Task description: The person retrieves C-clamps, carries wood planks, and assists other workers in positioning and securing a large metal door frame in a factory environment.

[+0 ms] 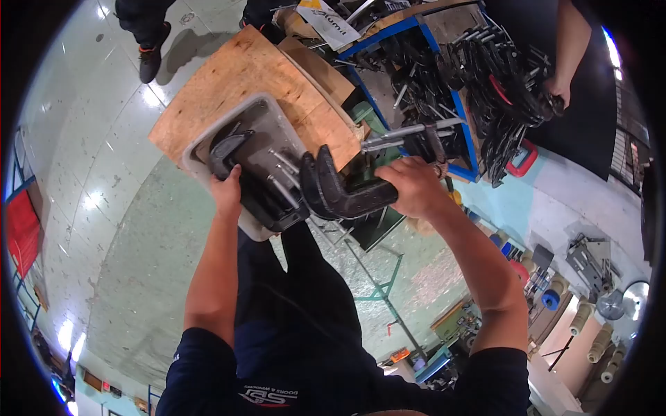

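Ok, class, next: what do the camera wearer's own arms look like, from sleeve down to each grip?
Short, dark sleeves end above bare forearms, matching the dark shirt with its white lettering. The left grip and right grip are bare hands without gloves; no watch shows.

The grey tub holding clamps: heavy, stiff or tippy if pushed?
The grey tub would probably feel heavy, since chunky black clamps lie inside. It holds its shape, so it is likely stiff. It might tip, as its near end seems to overhang the plywood board.
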Demonstrator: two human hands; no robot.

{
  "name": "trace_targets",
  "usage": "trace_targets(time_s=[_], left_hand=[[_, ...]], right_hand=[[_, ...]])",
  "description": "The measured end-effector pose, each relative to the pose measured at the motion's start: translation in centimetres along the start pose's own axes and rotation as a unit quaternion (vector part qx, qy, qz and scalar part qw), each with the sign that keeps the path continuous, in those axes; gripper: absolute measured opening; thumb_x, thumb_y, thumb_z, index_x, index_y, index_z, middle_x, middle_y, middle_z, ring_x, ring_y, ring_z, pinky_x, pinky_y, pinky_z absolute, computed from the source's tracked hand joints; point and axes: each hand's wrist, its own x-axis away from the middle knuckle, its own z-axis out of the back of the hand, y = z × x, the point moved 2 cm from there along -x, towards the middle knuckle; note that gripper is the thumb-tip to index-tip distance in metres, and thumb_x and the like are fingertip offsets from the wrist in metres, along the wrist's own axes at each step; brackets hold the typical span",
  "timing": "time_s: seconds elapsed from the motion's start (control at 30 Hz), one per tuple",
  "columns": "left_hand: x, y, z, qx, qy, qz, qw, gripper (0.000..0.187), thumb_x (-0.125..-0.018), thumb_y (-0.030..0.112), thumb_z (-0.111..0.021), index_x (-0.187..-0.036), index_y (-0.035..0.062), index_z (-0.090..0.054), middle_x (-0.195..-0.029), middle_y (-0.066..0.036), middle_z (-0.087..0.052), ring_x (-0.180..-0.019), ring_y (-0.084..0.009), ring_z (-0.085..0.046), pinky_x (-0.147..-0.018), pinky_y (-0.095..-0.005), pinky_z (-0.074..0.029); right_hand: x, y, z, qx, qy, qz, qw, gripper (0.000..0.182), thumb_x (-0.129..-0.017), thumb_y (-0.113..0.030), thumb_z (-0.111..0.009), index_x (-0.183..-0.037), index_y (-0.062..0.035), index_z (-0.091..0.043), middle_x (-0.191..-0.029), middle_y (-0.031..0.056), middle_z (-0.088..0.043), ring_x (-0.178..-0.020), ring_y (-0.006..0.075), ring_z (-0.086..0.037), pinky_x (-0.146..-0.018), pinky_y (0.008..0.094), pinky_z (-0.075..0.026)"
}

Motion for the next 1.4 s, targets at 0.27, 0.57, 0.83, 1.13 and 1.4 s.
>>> trace_targets(time_s=[0.27,0.57,0.83,1.13,1.4], left_hand=[[10.2,8.9,-1.6,-0.201,-0.027,-0.101,0.974,0.074,-0.087,0.028,-0.064,-0.143,-0.0027,-0.027,-0.136,-0.017,-0.045,-0.123,-0.0249,-0.046,-0.102,-0.0331,-0.035],[8.4,11.8,-14.9,0.021,-0.271,0.079,0.959,0.11,-0.074,0.029,-0.079,-0.143,-0.0118,-0.004,-0.143,-0.028,-0.028,-0.13,-0.0316,-0.038,-0.104,-0.0401,-0.036],[7.0,8.3,-17.5,-0.07,-0.276,0.082,0.955,0.077,-0.076,0.025,-0.079,-0.127,-0.01,-0.033,-0.115,-0.016,-0.053,-0.108,-0.0212,-0.054,-0.095,-0.03,-0.041],[9.6,10.3,-17.7,0.031,-0.193,0.076,0.978,0.072,-0.082,0.027,-0.073,-0.129,-0.0098,-0.032,-0.114,-0.016,-0.054,-0.106,-0.0226,-0.056,-0.092,-0.0358,-0.046],[5.9,10.8,-22.0,0.011,-0.344,0.201,0.917,0.043,-0.077,0.023,-0.076,-0.104,-0.0011,-0.052,-0.088,-0.008,-0.06,-0.075,-0.0172,-0.063,-0.067,-0.0313,-0.055]], right_hand=[[-5.1,3.1,-1.3,0.051,-0.03,0.081,0.995,0.053,-0.055,-0.011,-0.077,-0.104,-0.0154,-0.057,-0.093,0.0058,-0.058,-0.099,0.0253,-0.056,-0.09,0.0374,-0.04],[-9.3,8.1,-3.0,0.112,0.064,0.147,0.981,0.043,-0.057,-0.008,-0.072,-0.096,-0.0151,-0.057,-0.088,0.0057,-0.055,-0.093,0.0261,-0.055,-0.087,0.0381,-0.04],[-12.1,11.1,-6.4,0.06,0.106,0.144,0.982,0.047,-0.055,-0.009,-0.074,-0.099,-0.0164,-0.058,-0.085,0.0048,-0.053,-0.09,0.0255,-0.055,-0.086,0.037,-0.041],[-10.3,10.8,-5.3,0.037,0.089,0.141,0.985,0.041,-0.057,-0.014,-0.074,-0.094,-0.0151,-0.057,-0.082,0.0056,-0.054,-0.087,0.0267,-0.056,-0.081,0.0388,-0.041],[-9.4,12.3,-3.9,0.11,0.079,0.119,0.984,0.053,-0.055,-0.016,-0.077,-0.105,-0.0151,-0.059,-0.088,0.0055,-0.054,-0.093,0.0251,-0.055,-0.086,0.037,-0.04]])
